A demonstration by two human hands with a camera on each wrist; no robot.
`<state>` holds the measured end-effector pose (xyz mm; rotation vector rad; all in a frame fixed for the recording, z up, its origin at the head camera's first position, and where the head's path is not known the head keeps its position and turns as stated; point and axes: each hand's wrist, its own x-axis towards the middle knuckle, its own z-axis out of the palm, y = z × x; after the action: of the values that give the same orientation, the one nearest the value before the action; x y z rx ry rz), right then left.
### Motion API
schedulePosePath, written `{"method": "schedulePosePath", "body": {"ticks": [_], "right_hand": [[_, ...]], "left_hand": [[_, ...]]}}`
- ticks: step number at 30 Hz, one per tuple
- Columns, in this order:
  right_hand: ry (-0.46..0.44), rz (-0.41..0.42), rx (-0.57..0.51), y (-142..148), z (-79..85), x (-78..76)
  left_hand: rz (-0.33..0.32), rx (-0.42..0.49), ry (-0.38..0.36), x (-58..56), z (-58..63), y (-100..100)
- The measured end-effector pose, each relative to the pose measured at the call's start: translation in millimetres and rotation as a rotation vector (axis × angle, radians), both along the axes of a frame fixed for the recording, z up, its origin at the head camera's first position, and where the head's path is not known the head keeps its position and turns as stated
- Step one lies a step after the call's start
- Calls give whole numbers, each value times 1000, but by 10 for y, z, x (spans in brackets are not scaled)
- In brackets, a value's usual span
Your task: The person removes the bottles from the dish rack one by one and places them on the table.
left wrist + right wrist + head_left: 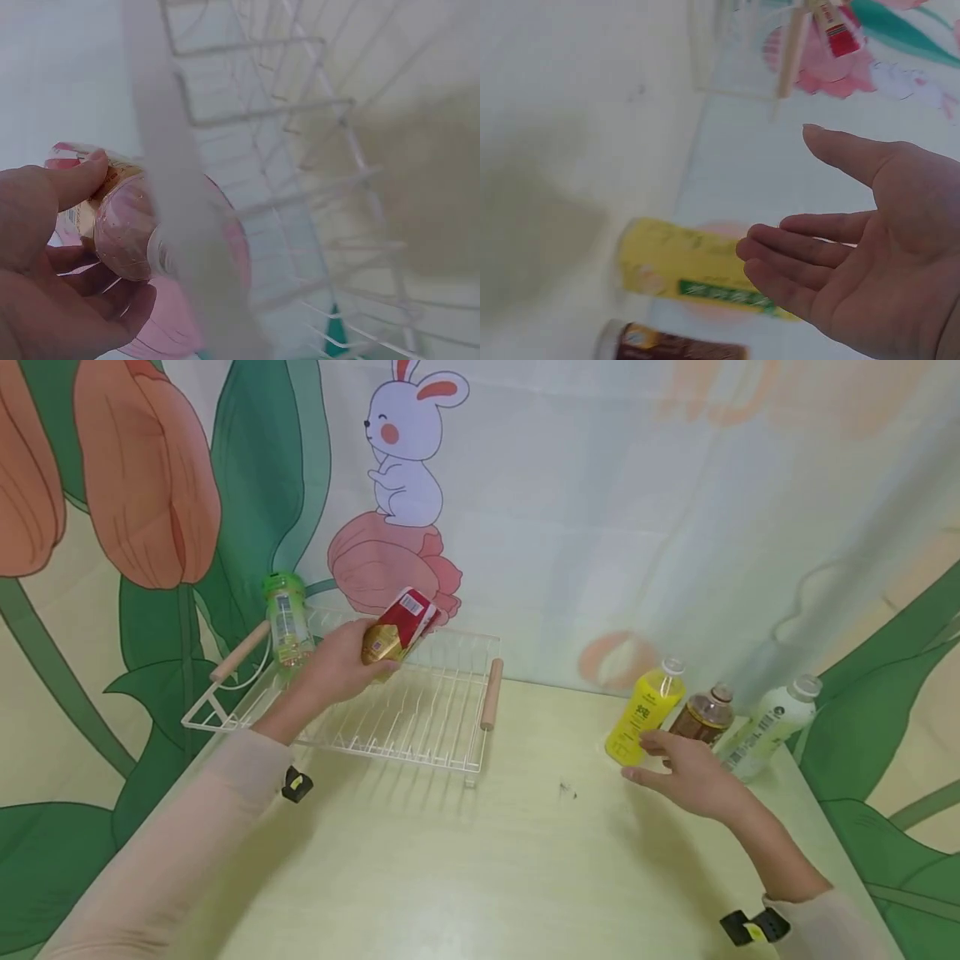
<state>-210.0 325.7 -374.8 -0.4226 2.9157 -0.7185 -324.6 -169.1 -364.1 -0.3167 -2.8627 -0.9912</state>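
Observation:
My left hand grips a bottle with a red and gold label, held tilted over the white wire rack. In the left wrist view, the thumb and fingers curl round this bottle near its clear shoulder, and a blurred rack bar crosses in front. Over on the right, my right hand is open, fingers loosely extended and holding nothing. Its fingertips overlap the lower part of an upright yellow bottle in the head view. The right wrist view shows the palm beside that bottle.
A green-capped bottle stands in the rack's left end. Wooden handles flank the rack. Right of the yellow bottle stand a brown bottle and a pale green bottle. A printed curtain hangs behind the table.

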Motion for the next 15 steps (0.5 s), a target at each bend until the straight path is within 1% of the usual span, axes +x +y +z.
{"method": "schedulePosePath", "body": {"ticks": [3,5,7,9,11,15], "right_hand": [[131,46,-17,-116,201,44],[217,71,-20,-208,319,39],[273,82,-15,-316,416,18],[319,100,-10,-435,485,-11],[360,116,-7,-558,532,-35],[454,150,25,-781,557,-90]], "left_hand": [[-79,-26,71,89,107,153],[-122,-43,130,150,172,263],[-161,-69,183,212,225,371],[-186,-95,218,290,283,490],[-208,-131,235,369,330,614],[-249,-228,261,500,374,876]]}}
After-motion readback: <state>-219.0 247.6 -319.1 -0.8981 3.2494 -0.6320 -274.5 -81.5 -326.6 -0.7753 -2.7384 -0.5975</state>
